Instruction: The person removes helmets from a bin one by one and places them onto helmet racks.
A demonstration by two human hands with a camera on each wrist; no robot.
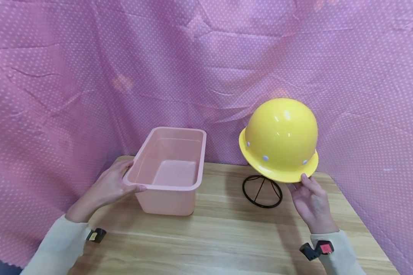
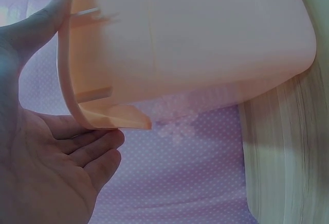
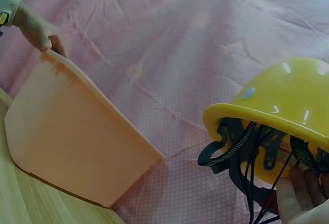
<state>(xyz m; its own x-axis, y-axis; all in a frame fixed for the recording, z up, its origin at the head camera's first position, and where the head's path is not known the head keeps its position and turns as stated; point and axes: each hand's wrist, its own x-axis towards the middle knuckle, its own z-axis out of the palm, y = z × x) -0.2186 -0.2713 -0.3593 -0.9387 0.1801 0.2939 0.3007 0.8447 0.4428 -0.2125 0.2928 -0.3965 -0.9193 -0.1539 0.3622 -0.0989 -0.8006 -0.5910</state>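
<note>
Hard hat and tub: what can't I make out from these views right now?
- Stand: its top is hidden by the hard hat in the head view.
- Right hand: cut off by the right wrist frame's edge.
- Tub: the left wrist view shows only its outside; the left hand is partly cropped.

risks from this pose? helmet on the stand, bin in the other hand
1. The helmet sits tilted on the wire stand; the right hand only fingers its brim, so it might slide off.
2. The left hand holds the bin by one rim corner; it could tip.
</note>
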